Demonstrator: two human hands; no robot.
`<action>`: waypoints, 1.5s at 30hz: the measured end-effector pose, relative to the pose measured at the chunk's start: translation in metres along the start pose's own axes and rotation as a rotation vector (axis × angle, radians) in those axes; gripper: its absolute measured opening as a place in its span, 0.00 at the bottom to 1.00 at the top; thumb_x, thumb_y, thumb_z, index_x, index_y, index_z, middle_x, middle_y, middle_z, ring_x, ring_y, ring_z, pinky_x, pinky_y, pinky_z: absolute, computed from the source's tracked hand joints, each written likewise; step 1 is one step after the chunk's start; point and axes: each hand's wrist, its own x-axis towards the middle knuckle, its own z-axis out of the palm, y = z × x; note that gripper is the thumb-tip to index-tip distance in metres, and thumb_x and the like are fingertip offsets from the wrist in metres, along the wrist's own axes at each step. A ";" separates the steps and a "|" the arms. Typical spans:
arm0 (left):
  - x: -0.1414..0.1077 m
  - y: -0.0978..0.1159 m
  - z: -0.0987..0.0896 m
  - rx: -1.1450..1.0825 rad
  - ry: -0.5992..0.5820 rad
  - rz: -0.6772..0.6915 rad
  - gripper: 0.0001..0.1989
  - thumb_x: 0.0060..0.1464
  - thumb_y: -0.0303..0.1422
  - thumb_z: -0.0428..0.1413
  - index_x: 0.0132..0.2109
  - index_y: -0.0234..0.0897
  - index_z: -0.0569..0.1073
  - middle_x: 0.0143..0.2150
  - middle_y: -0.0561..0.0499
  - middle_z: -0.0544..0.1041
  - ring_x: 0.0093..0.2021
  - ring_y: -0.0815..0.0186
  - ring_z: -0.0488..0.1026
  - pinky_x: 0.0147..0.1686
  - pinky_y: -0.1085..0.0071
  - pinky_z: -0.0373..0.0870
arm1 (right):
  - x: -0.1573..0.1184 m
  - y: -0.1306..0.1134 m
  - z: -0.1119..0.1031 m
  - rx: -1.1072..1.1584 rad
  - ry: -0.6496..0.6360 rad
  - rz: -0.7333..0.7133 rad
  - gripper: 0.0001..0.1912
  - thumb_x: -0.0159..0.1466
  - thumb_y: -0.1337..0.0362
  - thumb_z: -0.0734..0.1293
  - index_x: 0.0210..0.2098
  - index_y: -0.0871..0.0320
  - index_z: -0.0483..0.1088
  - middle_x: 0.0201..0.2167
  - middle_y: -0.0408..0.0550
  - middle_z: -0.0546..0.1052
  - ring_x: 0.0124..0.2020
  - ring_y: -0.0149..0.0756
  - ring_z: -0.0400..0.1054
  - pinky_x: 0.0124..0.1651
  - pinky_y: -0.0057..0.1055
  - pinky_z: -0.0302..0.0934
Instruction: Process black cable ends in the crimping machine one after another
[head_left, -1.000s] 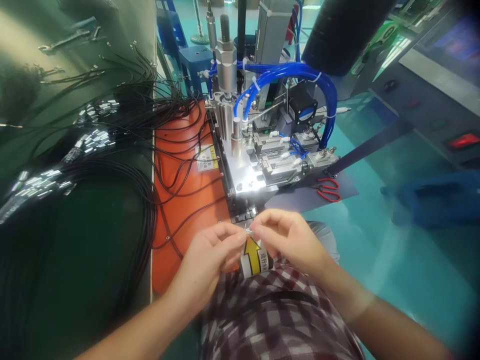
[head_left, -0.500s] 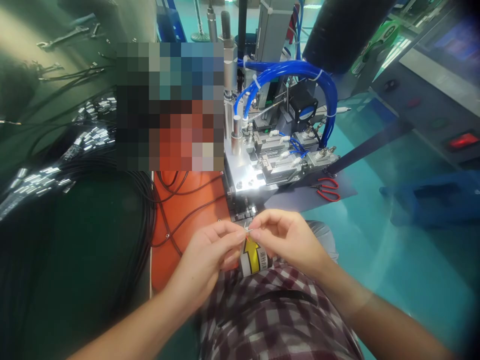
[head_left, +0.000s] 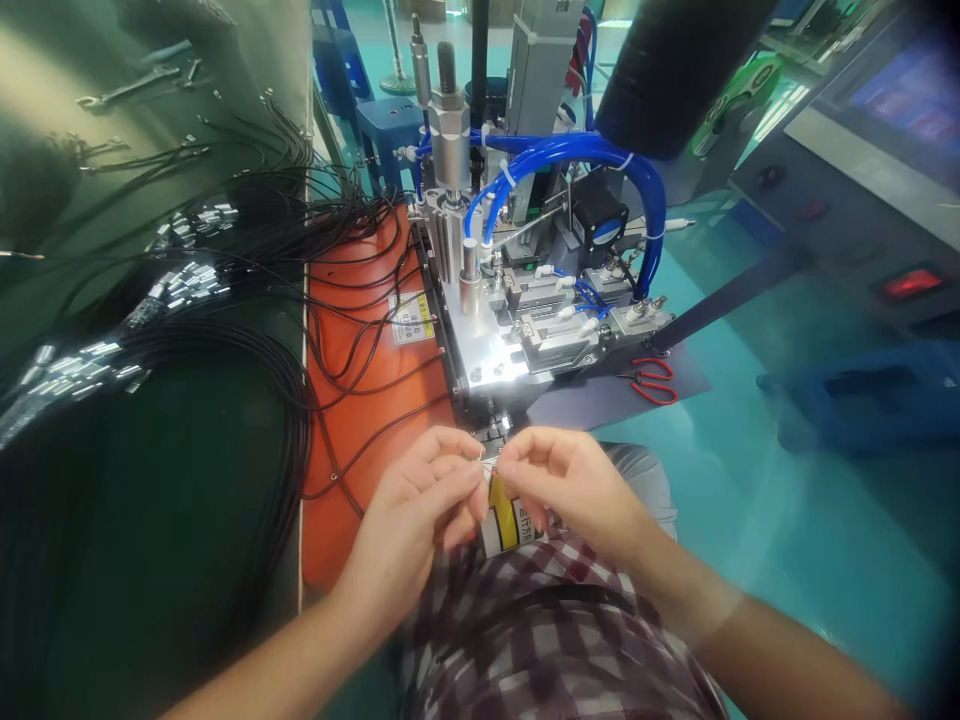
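My left hand [head_left: 435, 490] is closed in a pinch on a thin wire [head_left: 481, 455] whose pale end shows at the fingertips. Facing it, my right hand [head_left: 566, 478] also pinches, and another thin light strand [head_left: 492, 468] shows at its fingertips. Whether the strands belong to one cable is too small to tell. Both hands hover just in front of the machine's front fixture [head_left: 495, 432]. Below them is a label with a yellow arrow [head_left: 505, 515], partly covered by my fingers.
Black cables [head_left: 292, 370] with shiny ends spread over the left bench and orange surface [head_left: 337, 540]. The metal press machine [head_left: 480, 340] with blue air hoses [head_left: 570, 145] stands ahead. Red-handled pliers [head_left: 655, 382] lie right of it. A control panel [head_left: 847, 210] is at far right.
My fingertips have drawn slightly apart, with the strands now less joined between them. The pixelated patch at the back left is gone, showing cables, a label and a blue stool.
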 end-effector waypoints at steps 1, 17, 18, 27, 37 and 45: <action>0.000 0.000 0.000 0.007 -0.006 -0.002 0.03 0.58 0.30 0.54 0.40 0.38 0.68 0.21 0.57 0.70 0.16 0.78 0.53 0.21 0.76 0.53 | 0.000 -0.001 -0.001 -0.006 0.000 -0.001 0.06 0.57 0.66 0.68 0.26 0.60 0.68 0.15 0.35 0.66 0.14 0.22 0.57 0.18 0.20 0.51; -0.001 0.005 -0.001 0.058 -0.072 -0.023 0.06 0.57 0.32 0.55 0.41 0.36 0.68 0.21 0.57 0.70 0.16 0.79 0.54 0.23 0.76 0.55 | 0.006 0.008 -0.009 0.139 -0.134 -0.023 0.10 0.57 0.60 0.69 0.27 0.61 0.70 0.22 0.40 0.72 0.14 0.20 0.58 0.16 0.20 0.50; -0.001 0.005 -0.001 0.060 -0.081 -0.020 0.06 0.57 0.32 0.55 0.41 0.36 0.68 0.21 0.57 0.70 0.16 0.79 0.54 0.23 0.76 0.54 | 0.006 0.008 -0.009 0.145 -0.137 -0.015 0.10 0.57 0.60 0.70 0.27 0.61 0.69 0.22 0.39 0.72 0.14 0.20 0.58 0.16 0.20 0.49; -0.001 0.006 -0.004 0.136 -0.166 -0.004 0.08 0.57 0.33 0.56 0.42 0.38 0.66 0.21 0.56 0.70 0.19 0.75 0.58 0.17 0.80 0.47 | -0.001 0.003 -0.010 0.007 -0.154 -0.124 0.09 0.62 0.62 0.66 0.29 0.60 0.66 0.22 0.38 0.69 0.16 0.21 0.54 0.19 0.21 0.49; -0.003 0.004 -0.003 0.225 -0.173 0.013 0.10 0.58 0.36 0.56 0.42 0.39 0.65 0.21 0.57 0.70 0.18 0.76 0.57 0.17 0.81 0.48 | -0.001 0.001 -0.020 -0.431 -0.124 -0.461 0.06 0.65 0.69 0.61 0.33 0.59 0.68 0.27 0.41 0.69 0.28 0.29 0.60 0.30 0.25 0.55; 0.001 0.004 -0.002 0.269 -0.020 -0.058 0.09 0.54 0.36 0.58 0.33 0.35 0.69 0.19 0.55 0.71 0.15 0.78 0.55 0.16 0.80 0.49 | 0.002 0.005 -0.016 -0.514 -0.068 -0.502 0.06 0.65 0.69 0.61 0.32 0.58 0.67 0.28 0.42 0.70 0.29 0.31 0.63 0.33 0.27 0.57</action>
